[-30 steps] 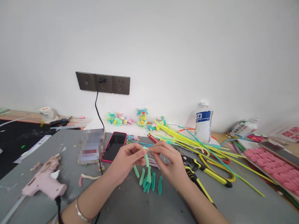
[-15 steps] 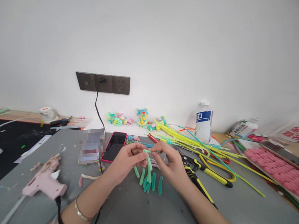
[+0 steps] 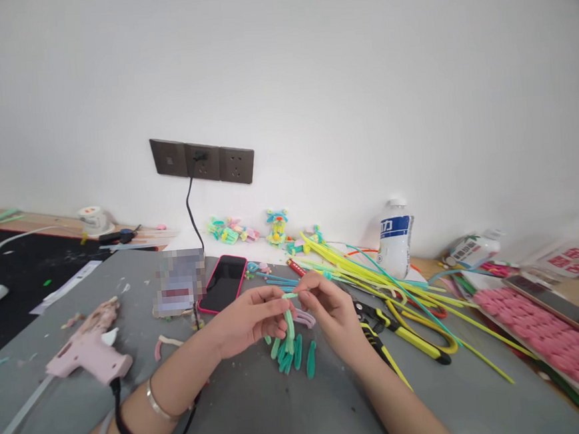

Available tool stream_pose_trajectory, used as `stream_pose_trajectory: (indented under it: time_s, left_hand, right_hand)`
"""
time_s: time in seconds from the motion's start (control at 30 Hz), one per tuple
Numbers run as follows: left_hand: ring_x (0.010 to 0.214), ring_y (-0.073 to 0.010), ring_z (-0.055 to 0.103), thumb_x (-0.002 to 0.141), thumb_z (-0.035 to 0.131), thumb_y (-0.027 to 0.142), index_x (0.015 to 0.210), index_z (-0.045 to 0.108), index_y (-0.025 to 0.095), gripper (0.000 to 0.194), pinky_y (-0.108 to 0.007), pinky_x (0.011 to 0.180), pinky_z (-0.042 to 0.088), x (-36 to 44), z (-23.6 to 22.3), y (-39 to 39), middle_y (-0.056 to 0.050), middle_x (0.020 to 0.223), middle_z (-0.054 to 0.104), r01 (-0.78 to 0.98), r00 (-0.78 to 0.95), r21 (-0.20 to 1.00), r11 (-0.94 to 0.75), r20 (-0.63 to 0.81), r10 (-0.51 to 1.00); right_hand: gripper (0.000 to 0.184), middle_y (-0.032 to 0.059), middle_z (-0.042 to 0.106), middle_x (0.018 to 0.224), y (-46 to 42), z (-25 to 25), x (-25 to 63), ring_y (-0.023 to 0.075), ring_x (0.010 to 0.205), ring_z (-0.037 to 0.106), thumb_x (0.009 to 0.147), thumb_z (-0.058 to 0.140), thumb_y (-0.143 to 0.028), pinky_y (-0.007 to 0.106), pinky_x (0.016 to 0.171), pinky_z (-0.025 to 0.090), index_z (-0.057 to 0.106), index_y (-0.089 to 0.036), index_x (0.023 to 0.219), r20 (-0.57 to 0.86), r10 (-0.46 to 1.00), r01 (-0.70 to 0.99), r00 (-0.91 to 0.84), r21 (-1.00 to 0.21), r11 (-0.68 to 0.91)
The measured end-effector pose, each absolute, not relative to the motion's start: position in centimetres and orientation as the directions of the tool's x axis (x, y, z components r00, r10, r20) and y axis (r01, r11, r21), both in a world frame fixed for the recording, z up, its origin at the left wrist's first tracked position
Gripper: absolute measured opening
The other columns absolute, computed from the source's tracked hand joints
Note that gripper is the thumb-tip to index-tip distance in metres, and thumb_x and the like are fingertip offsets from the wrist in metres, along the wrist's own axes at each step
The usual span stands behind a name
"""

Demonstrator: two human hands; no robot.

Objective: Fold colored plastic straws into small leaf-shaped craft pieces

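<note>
Between my two hands is a light green pipe cleaner [image 3: 288, 321], bent so that part of it hangs down and a short end points right. My left hand [image 3: 254, 317] pinches it near the bend with thumb and fingers. The fingertips of my right hand [image 3: 327, 311] are closed on the short end. Below them on the grey mat lie several short teal pipe cleaner pieces [image 3: 311, 359], with lighter green ones beside them partly behind the held piece. Lilac pieces [image 3: 305, 318] show between the hands.
Left lies a pink glue gun [image 3: 87, 356] with a black cord. A phone [image 3: 227, 283] rests behind my left hand. Right are yellow-handled pliers [image 3: 404, 335], long yellow pipe cleaners [image 3: 353, 265] and a bottle [image 3: 394, 239]. Small pipe cleaner figures [image 3: 277, 226] stand by the wall.
The held pipe cleaner's short end now points right, and its bend is clearer. Both hands have shifted slightly right and down. The camera view has moved a little.
</note>
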State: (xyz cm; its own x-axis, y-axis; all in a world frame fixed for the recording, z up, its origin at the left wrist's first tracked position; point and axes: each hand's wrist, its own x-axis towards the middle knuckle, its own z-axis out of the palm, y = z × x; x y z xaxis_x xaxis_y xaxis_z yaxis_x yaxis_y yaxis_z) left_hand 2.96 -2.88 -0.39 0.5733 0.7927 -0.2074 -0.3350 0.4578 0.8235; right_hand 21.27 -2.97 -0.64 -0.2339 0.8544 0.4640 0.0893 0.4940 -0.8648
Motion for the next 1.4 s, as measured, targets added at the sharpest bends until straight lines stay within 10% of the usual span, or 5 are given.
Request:
stream_pose_trajectory:
  time_s: [0.37, 0.73, 1.4]
  left_hand:
    - [0.054, -0.0097, 0.057, 0.076, 0.077, 0.041, 0.069, 0.058, 0.015, 0.032, -0.019, 0.048, 0.048, 3.1, 0.1, -3.2, 0.001, 0.061, 0.06, -0.223, 0.514, 0.95, 0.22, -0.077, 0.854]
    - [0.052, -0.0122, 0.064, 0.075, 0.076, 0.046, 0.069, 0.06, 0.013, 0.037, -0.02, 0.052, 0.051, 3.0, -0.3, -2.6, -0.003, 0.056, 0.066, -0.146, 0.362, 0.986, 0.077, -0.02, 0.932]
    - [0.056, -0.0069, 0.036, 0.077, 0.075, 0.043, 0.063, 0.049, 0.016, 0.04, -0.018, 0.051, 0.034, 4.1, 0.1, -3.7, 0.005, 0.062, 0.042, -0.383, 0.24, 0.921, 0.071, 0.025, 0.97]
  right_hand:
    - [0.032, -0.0012, 0.06, 0.068, -2.4, -0.9, 20.7, 0.0148, 0.061, 0.058, 0.074, 0.077, -0.044, 0.027, 0.062, 0.047, 0.058, -0.021, 0.085, 0.108, 0.952, -0.335, -0.287, -0.942, 0.006]
    - [0.009, 0.0025, 0.059, 0.078, -3.5, -1.0, 20.4, 0.0183, 0.076, 0.055, 0.09, 0.061, -0.023, 0.032, 0.073, 0.043, 0.06, -0.022, 0.081, 0.565, 0.808, 0.079, -0.168, -0.809, 0.582]
    - [0.017, 0.003, 0.06, 0.08, -4.4, -0.4, 20.1, 0.0174, 0.073, 0.057, 0.084, 0.06, -0.004, 0.033, 0.068, 0.042, 0.059, -0.021, 0.084, 0.779, 0.548, 0.311, -0.304, -0.463, 0.83]
